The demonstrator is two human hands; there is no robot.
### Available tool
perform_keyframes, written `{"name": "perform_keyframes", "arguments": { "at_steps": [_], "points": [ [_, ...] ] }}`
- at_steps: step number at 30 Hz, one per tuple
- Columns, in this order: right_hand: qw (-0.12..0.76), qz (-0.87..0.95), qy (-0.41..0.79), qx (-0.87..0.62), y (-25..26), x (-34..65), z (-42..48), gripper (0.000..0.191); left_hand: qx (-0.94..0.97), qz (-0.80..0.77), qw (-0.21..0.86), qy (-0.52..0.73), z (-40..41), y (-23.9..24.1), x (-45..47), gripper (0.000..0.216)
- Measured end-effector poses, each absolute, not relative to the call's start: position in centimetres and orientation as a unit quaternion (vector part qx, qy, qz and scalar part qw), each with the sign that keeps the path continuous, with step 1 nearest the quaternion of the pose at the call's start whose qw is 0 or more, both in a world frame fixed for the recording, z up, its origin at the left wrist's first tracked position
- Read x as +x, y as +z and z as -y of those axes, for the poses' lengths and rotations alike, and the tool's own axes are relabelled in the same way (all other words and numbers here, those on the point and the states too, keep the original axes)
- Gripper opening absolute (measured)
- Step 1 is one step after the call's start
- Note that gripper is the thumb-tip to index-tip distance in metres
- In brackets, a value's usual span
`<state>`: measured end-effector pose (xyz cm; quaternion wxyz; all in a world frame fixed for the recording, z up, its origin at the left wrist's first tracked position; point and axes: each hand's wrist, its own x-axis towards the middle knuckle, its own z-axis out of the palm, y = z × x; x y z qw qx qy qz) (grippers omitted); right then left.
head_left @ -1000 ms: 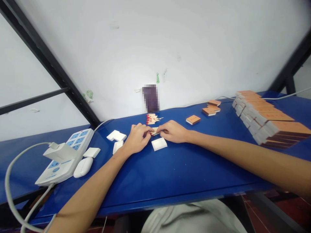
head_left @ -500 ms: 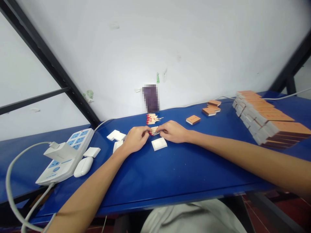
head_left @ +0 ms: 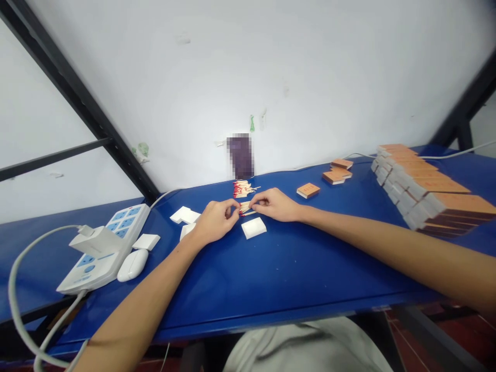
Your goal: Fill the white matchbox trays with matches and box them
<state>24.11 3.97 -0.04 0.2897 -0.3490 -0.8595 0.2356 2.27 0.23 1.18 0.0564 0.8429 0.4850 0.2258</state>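
My left hand and my right hand meet over the blue table, both pinching a small bundle of red-tipped matches between their fingertips. Just in front of the hands lies a white matchbox tray. A loose pile of matches rests behind them near the wall. More white trays lie to the left of my left hand.
A white power strip with a plug and a white oval object sit at the left. Orange matchboxes lie at the right rear, and a long stacked row of boxes stands far right. A blurred dark object leans on the wall.
Both hands have lifted slightly off the table with the matches and shifted a little toward the wall; my right hand's fingers have moved along the bundle.
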Motion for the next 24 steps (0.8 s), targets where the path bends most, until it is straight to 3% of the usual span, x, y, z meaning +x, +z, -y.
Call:
{"name": "perform_keyframes", "arguments": {
  "at_steps": [24],
  "points": [
    [0.255,0.892,0.198,-0.318,-0.17,24.27,-3.72,0.021,0.853,-0.467,0.074,0.222,-0.59,0.54,1.87,0.017]
  ]
}}
